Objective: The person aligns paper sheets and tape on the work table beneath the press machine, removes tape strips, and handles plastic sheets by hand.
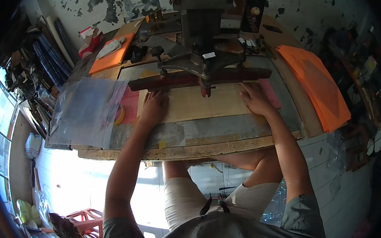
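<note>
Two bare hands lie open, palms down, on a pale yellow sheet (200, 105) in front of the press bar (170, 82), neither having anything in its grasp. The left hand (155, 107), fingers loosely bent, is near the bar's left part; the right hand (256, 99), fingers more extended, is near its right part. Whether any fingertip touches the bar cannot be told. The yellow sheet lies crosswise before the bar, over pink paper (131, 104) that shows toward both of the bar's ends. Beneath these, a grey bed plate (239, 125) extends forward from the bar to a worn wooden edge (201, 151). Left of the bar are a yellow tape roll (122, 116) and, farther out, clear plastic sheets (79, 111). Right of the bar, well apart, lies a stack of orange sheets (318, 85). Above the bar stands its dark metal bracket (186, 65). Behind the bar, to the left, a grey cloth (111, 48) rests on an orange sheet (105, 63).
</note>
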Motion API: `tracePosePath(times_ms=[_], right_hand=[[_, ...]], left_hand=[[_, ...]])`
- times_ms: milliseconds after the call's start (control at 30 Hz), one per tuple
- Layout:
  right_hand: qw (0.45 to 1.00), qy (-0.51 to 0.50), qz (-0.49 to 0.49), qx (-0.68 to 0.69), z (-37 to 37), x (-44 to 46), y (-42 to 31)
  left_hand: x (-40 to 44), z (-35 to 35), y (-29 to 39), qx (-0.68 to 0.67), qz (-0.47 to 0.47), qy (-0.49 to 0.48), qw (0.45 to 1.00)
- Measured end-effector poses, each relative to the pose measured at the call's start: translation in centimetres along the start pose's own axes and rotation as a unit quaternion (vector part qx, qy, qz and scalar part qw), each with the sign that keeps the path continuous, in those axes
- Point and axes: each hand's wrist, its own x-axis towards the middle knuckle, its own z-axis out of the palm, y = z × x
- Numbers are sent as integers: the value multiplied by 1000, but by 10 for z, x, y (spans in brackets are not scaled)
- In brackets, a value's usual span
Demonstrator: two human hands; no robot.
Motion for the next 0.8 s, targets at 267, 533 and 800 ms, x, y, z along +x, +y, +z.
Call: tracePosePath(times_ms=[267,533,800], right_hand=[[998,51,-26,-35,10,-1,6],[998,50,-40,-23,9,-1,6],[997,63,-42,-7,7,-4,3]], left_hand=[[-4,1,6,3,5,43,999],[-2,5,-4,-42,11,34,998],[-5,-1,-7,-89,18,26,996]])
